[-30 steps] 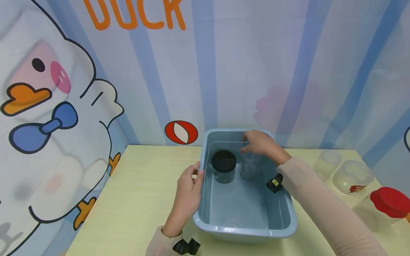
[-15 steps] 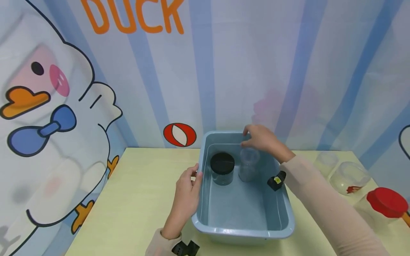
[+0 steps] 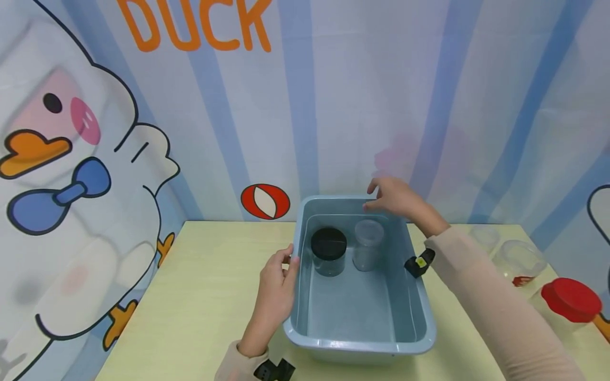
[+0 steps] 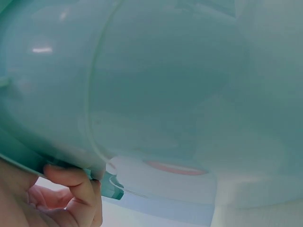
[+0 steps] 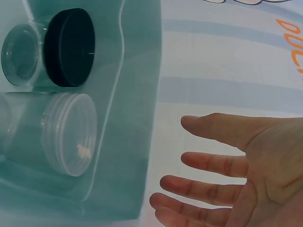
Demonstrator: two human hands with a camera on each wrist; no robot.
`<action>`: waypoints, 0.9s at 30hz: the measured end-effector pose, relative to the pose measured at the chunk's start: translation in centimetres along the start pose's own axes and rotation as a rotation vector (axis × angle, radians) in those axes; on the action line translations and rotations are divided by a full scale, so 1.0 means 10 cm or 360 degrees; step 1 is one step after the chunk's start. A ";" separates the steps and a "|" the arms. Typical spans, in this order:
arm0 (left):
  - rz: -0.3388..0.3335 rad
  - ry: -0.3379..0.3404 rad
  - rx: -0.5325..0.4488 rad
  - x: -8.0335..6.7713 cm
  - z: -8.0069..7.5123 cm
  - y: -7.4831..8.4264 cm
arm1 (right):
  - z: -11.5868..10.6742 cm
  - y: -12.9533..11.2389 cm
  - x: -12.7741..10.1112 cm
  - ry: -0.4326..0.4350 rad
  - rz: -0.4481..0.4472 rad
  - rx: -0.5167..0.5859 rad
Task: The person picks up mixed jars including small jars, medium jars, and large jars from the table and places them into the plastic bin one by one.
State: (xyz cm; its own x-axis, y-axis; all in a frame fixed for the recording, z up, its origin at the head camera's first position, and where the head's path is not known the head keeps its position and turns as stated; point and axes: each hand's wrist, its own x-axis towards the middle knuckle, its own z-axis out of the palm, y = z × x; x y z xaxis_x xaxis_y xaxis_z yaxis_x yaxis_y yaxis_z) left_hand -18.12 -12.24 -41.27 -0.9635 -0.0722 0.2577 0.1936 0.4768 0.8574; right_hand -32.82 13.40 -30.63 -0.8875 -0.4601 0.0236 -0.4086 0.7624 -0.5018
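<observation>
A tub (image 3: 362, 346) sits on the table (image 3: 200, 296), against its back edge. Inside, near the tub's back wall, a lidded jar (image 3: 329, 251) stands left of an open jar (image 3: 367, 252). More jars (image 3: 517, 262) and a capped container (image 3: 569, 304) cluster at the table's right edge.

One tub (image 3: 362, 346); two jars inside: black-lidded (image 3: 329, 251), open (image 3: 367, 251).

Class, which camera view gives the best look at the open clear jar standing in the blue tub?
The right wrist view: the clear jar fills the near frame, its threaded open rim plain, beside the black-lidded jar. The head view shows it small but upright inside the tub. The left wrist view shows only the tub wall, no jar.
</observation>
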 end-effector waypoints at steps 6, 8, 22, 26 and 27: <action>-0.0006 0.0003 0.0004 0.00 0.00 0.00 | -0.09 0.02 -0.02 0.0032 0.0046 0.0015; -0.0008 0.0003 0.0003 0.00 0.00 0.00 | -0.11 0.03 -0.03 0.0043 0.0056 0.0014; 0.0017 0.0008 0.0000 0.00 -0.01 -0.02 | -0.26 0.12 -0.13 0.0051 0.0096 -0.0078; 0.0016 0.0003 0.0000 0.01 -0.02 -0.02 | -0.29 0.16 -0.17 0.0042 0.0114 -0.0095; 0.0014 0.0001 -0.0001 0.01 -0.02 -0.02 | -0.29 0.18 -0.18 0.0043 0.0120 -0.0103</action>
State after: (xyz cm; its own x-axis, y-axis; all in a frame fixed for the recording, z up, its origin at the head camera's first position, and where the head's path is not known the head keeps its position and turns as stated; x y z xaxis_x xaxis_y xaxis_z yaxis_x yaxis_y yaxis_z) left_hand -18.18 -12.50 -41.33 -0.9616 -0.0686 0.2656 0.2022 0.4771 0.8553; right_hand -32.57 16.90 -29.03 -0.9214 -0.3884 0.0115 -0.3524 0.8227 -0.4461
